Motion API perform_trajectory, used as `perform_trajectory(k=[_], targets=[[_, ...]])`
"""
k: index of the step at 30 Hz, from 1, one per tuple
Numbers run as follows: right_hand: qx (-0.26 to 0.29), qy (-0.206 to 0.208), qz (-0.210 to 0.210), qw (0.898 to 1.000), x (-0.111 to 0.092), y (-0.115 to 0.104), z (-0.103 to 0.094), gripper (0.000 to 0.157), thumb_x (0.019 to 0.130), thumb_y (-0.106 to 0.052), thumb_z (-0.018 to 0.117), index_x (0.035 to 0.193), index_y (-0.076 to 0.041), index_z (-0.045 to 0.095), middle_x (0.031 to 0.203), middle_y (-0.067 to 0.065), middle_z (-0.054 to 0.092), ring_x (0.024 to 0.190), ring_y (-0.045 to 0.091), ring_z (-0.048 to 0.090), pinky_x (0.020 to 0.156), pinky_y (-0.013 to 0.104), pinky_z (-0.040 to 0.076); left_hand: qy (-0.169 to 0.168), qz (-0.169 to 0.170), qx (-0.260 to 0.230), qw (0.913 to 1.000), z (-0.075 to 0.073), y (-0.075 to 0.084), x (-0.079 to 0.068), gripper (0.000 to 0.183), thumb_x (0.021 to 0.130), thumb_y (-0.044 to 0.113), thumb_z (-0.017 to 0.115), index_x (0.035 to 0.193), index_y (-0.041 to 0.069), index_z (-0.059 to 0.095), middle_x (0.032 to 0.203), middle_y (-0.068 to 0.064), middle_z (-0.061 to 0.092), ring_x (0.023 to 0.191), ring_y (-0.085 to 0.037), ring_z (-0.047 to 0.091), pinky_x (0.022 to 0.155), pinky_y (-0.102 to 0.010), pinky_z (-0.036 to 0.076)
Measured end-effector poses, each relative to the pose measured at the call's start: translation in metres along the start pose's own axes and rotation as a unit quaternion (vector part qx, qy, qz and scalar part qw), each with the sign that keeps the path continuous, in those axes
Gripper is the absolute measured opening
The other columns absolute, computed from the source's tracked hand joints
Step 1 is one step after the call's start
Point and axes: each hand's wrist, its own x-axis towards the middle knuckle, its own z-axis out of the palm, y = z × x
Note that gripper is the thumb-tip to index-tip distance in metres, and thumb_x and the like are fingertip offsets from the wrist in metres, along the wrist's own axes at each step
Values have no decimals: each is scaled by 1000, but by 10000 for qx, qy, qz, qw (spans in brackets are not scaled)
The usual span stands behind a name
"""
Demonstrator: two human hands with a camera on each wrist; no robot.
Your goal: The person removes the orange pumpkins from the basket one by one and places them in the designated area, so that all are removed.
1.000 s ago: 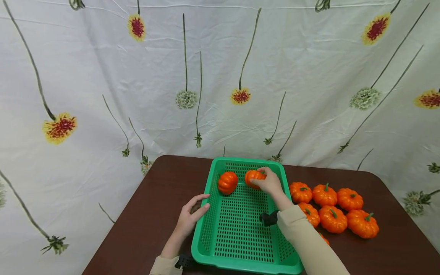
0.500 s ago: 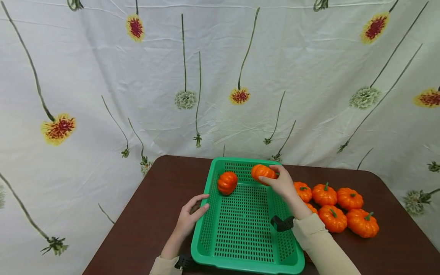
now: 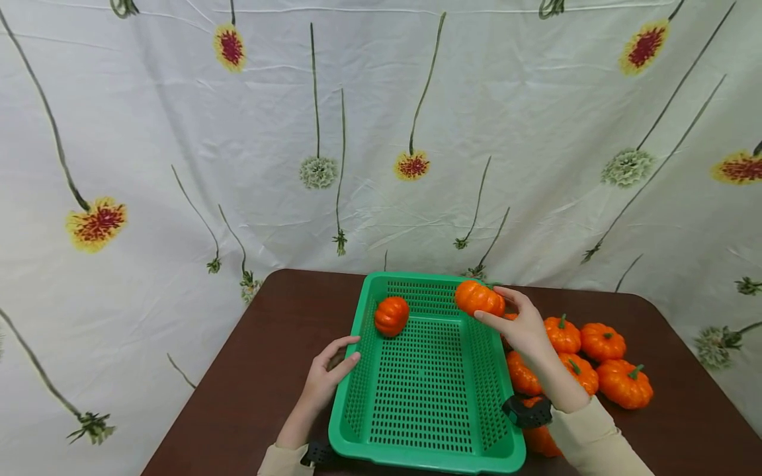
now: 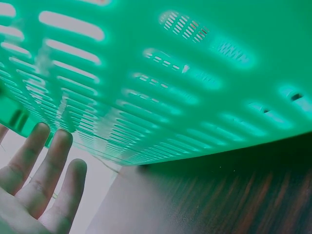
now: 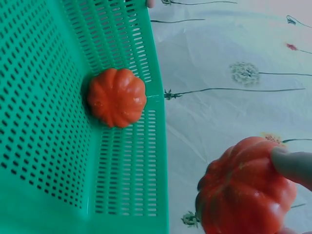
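Observation:
My right hand (image 3: 526,334) pinches a small orange pumpkin (image 3: 478,297) between thumb and fingers, over the back right corner of a green slotted basket (image 3: 423,403). The right wrist view shows the thumb pressed on its ribbed side. A second pumpkin (image 3: 391,316) lies tipped on its side in the basket's back left corner. At the left rim is my left hand (image 3: 324,377), fingers and thumb extended with the fingertips right at the edge. In the left wrist view, several straight fingers (image 4: 51,165) stand beside the basket's outer wall.
Several more pumpkins (image 3: 625,383) with green stems sit to the right of the basket on the dark brown table (image 3: 262,357), partly hidden by my right arm. A white flowered cloth (image 3: 274,132) hangs behind the table's back edge.
My right hand has lifted the pumpkin out of the basket's back part and carried it rightward to the rim. The left hand stays in place at the left rim.

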Motion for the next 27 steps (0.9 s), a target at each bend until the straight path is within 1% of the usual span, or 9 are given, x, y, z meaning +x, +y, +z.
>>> perform_trajectory(k=[6,11,14,19,21,22,25,26,27], targets=[[341,109,-33,9994,-16,6,-20,76,82,-34,74,143,-9,36,148,13,29,129,36,36,95,48,40,-20,38,23,10000,0,1,0,34,94,7,56,127,0,55,135,-16,49,120,-9,49,90,-27,44],[281,362,-295,9985,-30,14,-36,73,81,-29,75,141,-8,39,145,12,35,129,30,37,103,49,32,-19,21,12,10000,1,2,0,34,94,7,56,128,1,55,134,-16,49,117,-10,50,90,-27,44],[39,588,-432,9973,-37,19,-43,69,81,-27,76,139,-9,42,143,9,38,128,26,38,105,38,33,-7,20,23,10000,0,1,0,34,94,7,56,128,1,55,134,-16,49,119,-11,50,90,-27,44],[-223,973,-431,9941,-49,33,-53,65,80,-26,77,135,-13,46,137,1,43,123,13,41,93,15,39,26,48,79,10000,0,1,0,34,94,8,56,127,1,55,134,-15,50,121,-15,49,91,-28,44],[-143,1113,-437,9927,-53,41,-56,64,79,-23,77,133,-12,46,133,-2,43,121,10,40,92,13,38,45,40,88,9999,0,0,0,34,94,7,57,127,1,56,133,-15,50,120,-15,49,91,-28,44],[120,1235,-524,9909,-54,48,-58,62,79,-17,78,132,-11,46,131,-1,43,119,8,41,89,11,38,58,23,87,9999,0,0,0,33,94,7,57,127,1,56,133,-15,50,119,-14,49,91,-28,44],[303,1397,-490,9885,-59,61,-62,63,78,-9,77,131,-14,43,129,-7,38,121,9,38,88,9,35,74,19,94,9999,1,0,1,33,94,7,57,126,1,56,132,-15,51,116,-12,51,90,-28,44],[344,1431,-459,9880,-60,66,-64,64,78,-7,77,131,-15,41,129,-8,37,123,11,36,91,11,35,74,14,90,9999,1,0,1,33,94,7,57,126,1,56,132,-15,51,116,-12,51,90,-28,44],[408,1451,-411,9877,-63,70,-65,66,78,-5,77,132,-17,40,129,-9,35,125,13,34,96,16,34,73,15,96,9999,1,1,1,33,94,7,57,126,1,56,132,-15,51,116,-11,51,90,-28,44]])
